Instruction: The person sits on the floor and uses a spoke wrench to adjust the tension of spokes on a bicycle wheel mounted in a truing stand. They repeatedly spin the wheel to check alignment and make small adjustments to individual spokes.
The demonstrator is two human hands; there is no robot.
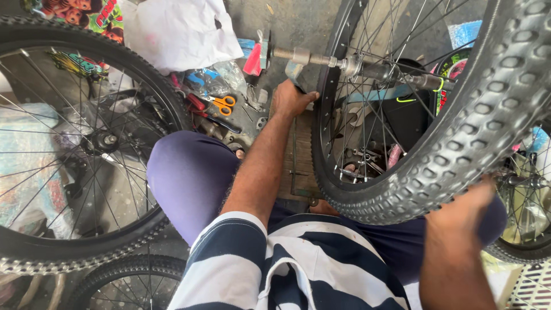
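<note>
A bicycle wheel with a knobby black tyre (459,149) stands upright over my lap, its threaded axle (310,57) sticking out to the left. My left hand (291,99) reaches forward and is closed on a flat wrench (294,72) set near the axle, just beside the rim. My right hand (465,212) presses against the tyre's tread at the lower right, fingers wrapped onto it. Spokes and the hub (379,72) show through the rim.
Another spoked wheel (86,155) stands at the left, with a third tyre (132,281) below it. Orange-handled scissors (222,103), small tools and a white plastic bag (178,31) lie on the floor ahead. More wheels crowd the right edge.
</note>
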